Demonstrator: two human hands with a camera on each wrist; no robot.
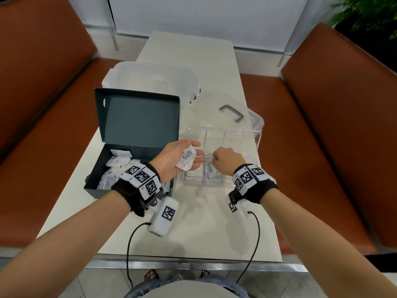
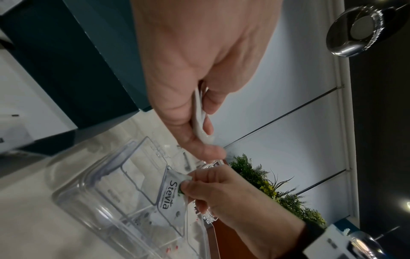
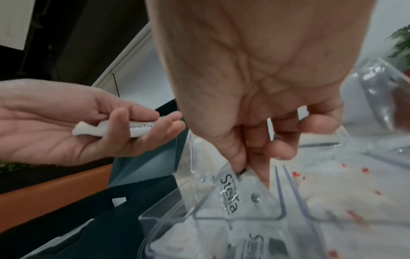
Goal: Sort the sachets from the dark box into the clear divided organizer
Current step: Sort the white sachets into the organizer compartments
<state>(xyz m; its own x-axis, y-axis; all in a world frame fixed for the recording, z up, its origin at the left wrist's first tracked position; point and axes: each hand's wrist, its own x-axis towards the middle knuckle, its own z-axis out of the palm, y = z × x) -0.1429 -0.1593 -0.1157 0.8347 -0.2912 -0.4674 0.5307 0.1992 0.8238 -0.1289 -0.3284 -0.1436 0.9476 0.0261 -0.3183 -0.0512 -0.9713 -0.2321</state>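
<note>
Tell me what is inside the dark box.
The dark box holds a loose pile of white sachets. The left hand and wristband cover its near right corner, so anything there is hidden.

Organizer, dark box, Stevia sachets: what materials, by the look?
Clear organizer: rigid, glossy plastic, likely acrylic; the table shows through its walls and the edges glint.
Dark box: matte card, probably; a folded hinged lid with no shine.
Stevia sachets, held by the left hand and the right hand: white, matte, thin and creasing; paper or film, unclear.
</note>
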